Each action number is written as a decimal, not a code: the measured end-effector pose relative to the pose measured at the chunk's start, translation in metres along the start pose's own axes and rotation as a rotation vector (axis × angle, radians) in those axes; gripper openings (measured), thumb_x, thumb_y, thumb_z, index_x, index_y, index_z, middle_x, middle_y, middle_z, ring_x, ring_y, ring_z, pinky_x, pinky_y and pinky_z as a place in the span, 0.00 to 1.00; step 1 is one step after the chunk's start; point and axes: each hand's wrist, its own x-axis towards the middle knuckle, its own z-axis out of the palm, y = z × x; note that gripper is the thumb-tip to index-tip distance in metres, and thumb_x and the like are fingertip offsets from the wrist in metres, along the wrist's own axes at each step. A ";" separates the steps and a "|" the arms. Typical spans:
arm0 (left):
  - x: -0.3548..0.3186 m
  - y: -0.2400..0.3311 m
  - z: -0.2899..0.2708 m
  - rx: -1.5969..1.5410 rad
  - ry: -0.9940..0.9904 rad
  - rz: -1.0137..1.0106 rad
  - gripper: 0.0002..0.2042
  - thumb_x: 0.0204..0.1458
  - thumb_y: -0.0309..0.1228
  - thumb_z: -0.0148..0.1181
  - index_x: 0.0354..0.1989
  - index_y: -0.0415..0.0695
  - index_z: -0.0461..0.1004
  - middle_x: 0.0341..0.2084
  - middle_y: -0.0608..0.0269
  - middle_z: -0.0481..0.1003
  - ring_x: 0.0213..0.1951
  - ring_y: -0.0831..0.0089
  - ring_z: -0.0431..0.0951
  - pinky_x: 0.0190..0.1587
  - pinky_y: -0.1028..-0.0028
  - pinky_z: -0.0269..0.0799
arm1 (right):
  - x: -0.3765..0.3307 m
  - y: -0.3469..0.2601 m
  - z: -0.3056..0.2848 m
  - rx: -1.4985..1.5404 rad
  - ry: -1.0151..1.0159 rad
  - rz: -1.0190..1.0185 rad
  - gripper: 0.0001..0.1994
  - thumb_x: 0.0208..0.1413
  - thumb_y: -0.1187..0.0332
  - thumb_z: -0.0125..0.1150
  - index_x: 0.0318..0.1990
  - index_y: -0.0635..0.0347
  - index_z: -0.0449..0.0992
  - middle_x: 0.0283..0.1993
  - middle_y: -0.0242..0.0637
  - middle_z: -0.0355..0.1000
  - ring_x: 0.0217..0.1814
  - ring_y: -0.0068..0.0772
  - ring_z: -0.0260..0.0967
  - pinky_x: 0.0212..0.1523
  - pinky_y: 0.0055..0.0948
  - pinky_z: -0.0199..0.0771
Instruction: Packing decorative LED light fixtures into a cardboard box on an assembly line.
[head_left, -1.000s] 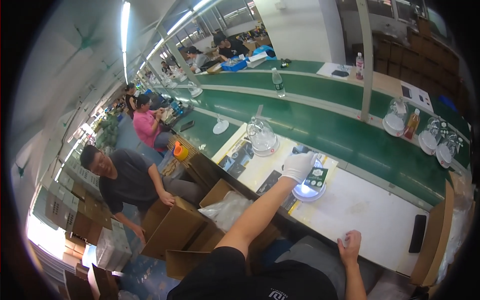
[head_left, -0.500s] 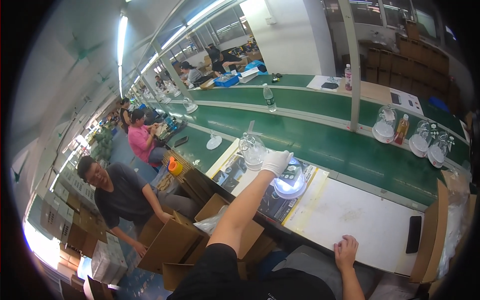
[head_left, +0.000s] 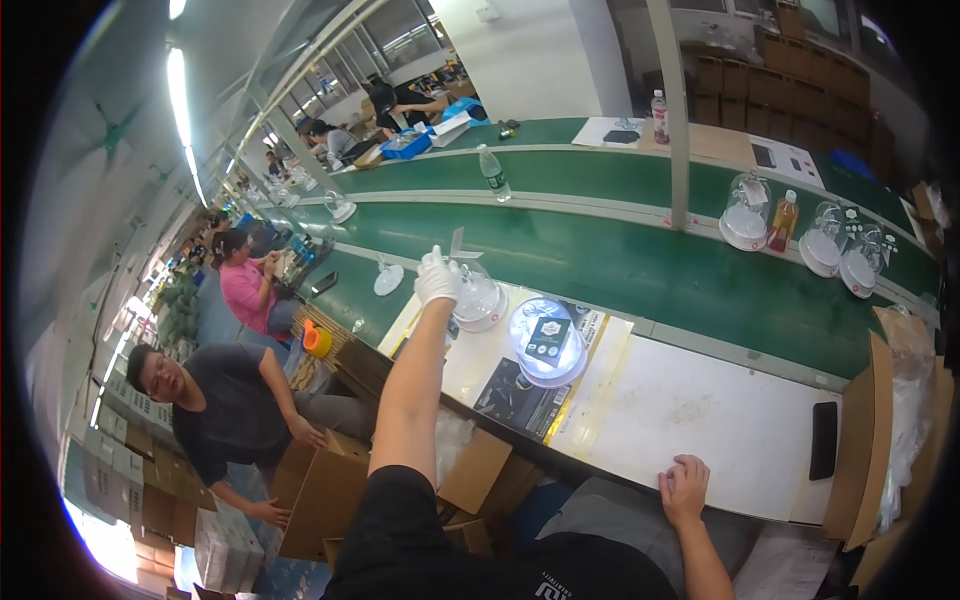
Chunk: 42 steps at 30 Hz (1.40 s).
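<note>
small white print is showing on a green card [head_left: 548,340] overlapping a glowing lamp [head_left: 546,374], white lettering is crossing a black shirt [head_left: 490,565], pale print is running along a dark sheet [head_left: 515,396], a green label [head_left: 496,182] is wrapping a clear bottle [head_left: 491,165]

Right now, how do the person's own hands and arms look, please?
The left hand wears a white, wrist-length glove; the right hand is bare. Both forearms are uncovered. The left sleeve is short and black.
</note>
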 end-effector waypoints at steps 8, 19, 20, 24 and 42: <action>0.033 -0.017 0.033 0.201 -0.107 0.200 0.15 0.60 0.44 0.51 0.45 0.46 0.70 0.44 0.48 0.76 0.47 0.51 0.79 0.46 0.54 0.75 | 0.004 -0.001 0.007 -0.089 -0.020 0.009 0.10 0.47 0.70 0.67 0.30 0.58 0.69 0.46 0.43 0.68 0.54 0.49 0.65 0.54 0.48 0.62; 0.011 -0.048 -0.020 -0.198 0.054 0.197 0.13 0.62 0.41 0.51 0.41 0.42 0.72 0.32 0.42 0.78 0.39 0.42 0.78 0.41 0.51 0.72 | 0.013 -0.009 0.005 -0.056 -0.002 0.051 0.12 0.45 0.67 0.71 0.30 0.56 0.69 0.47 0.40 0.69 0.55 0.48 0.64 0.54 0.48 0.61; 0.001 -0.048 -0.043 -0.208 0.119 0.214 0.13 0.62 0.40 0.51 0.41 0.42 0.72 0.31 0.42 0.78 0.38 0.42 0.78 0.41 0.52 0.72 | 0.014 -0.009 0.004 -0.048 0.005 0.053 0.12 0.45 0.67 0.71 0.30 0.56 0.69 0.47 0.40 0.69 0.55 0.48 0.64 0.54 0.48 0.61; -0.050 -0.034 -0.173 -0.398 0.247 0.268 0.10 0.61 0.34 0.54 0.38 0.39 0.72 0.26 0.45 0.75 0.29 0.50 0.78 0.35 0.61 0.72 | 0.028 -0.030 -0.007 0.486 -0.044 0.076 0.13 0.48 0.71 0.69 0.41 0.60 0.73 0.50 0.44 0.71 0.52 0.50 0.69 0.54 0.42 0.69; -0.307 0.147 -0.211 -1.200 -0.349 0.630 0.07 0.49 0.25 0.60 0.35 0.36 0.74 0.35 0.55 0.75 0.35 0.65 0.75 0.41 0.70 0.71 | -0.022 -0.103 -0.069 1.844 0.043 0.642 0.49 0.57 0.29 0.44 0.73 0.59 0.47 0.73 0.46 0.54 0.73 0.45 0.56 0.70 0.48 0.61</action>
